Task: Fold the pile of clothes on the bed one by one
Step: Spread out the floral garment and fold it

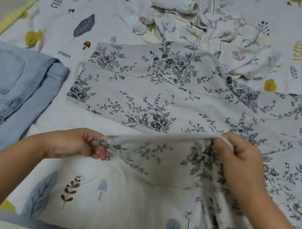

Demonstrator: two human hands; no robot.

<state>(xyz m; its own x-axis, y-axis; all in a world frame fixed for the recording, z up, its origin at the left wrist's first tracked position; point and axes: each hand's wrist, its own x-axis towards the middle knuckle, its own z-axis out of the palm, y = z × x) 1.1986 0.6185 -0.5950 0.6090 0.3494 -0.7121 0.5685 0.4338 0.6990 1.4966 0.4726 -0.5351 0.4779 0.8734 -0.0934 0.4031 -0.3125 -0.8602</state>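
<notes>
**Folding the flowery cloth on the bed**

A big flowery cloth (148,95) lies spread out on the bed (127,202). It is pale with grey leaves and flowers on it. The near edge is lifted up off the bed. The rest lies flat, and it runs off past the right side of the view.

The left hand (79,143) pinches the near edge. Its fingers (100,153) are curled tight on the cloth. The right hand (239,154) grips the same edge further along, with its fingers closed round a bunch of cloth. The edge is pulled straight between the two hands.

On the left side lie the blue jeans (14,87), already folded. At the far side of the bed sits the pile of clothes (203,28), all crumpled and not folded yet. It just touches the far edge of the flowery cloth.

The step now looks like laying the near edge over the flat part. To do it well, both hands should go up and forward together, so the edge stays straight. The cloth is thin and floppy, so it may sag in the middle or bunch up by the right hand. Keep it pulled gently. Put the edge down so it lines up with the far edge. Then smooth it flat with open hands. Take care not to drag the pile along.
</notes>
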